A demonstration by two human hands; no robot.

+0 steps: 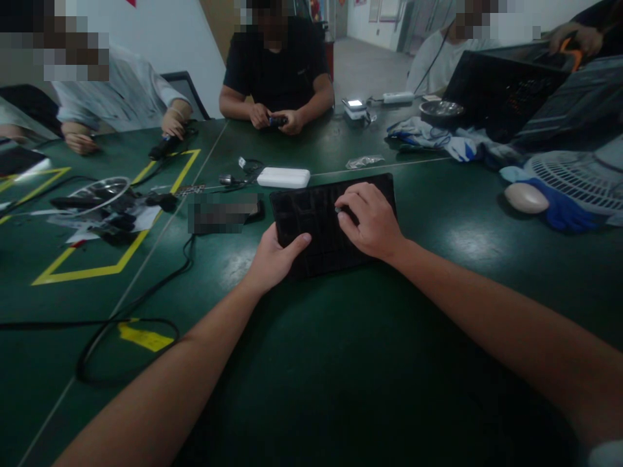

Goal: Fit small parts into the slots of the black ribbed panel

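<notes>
A flat black rectangular panel [321, 250] with a faint grid of lines on its face is tilted up toward me over the green table. My left hand [277, 256] grips its lower left corner, thumb across the front and the other fingers hidden behind. Over the panel's right half, my right hand [367, 217] is closed, with thumb and index finger curled together. A tiny dark grey tip shows at those fingertips, too small to name.
A white power bank [283, 178] lies behind the panel, and a phone-like dark object [224, 215] with a cable [141, 298] lies left. Metal bowls, a blue glove [572, 207], a fan grille [579, 175] and a pale oval object [525, 198] stand around. Co-workers sit opposite.
</notes>
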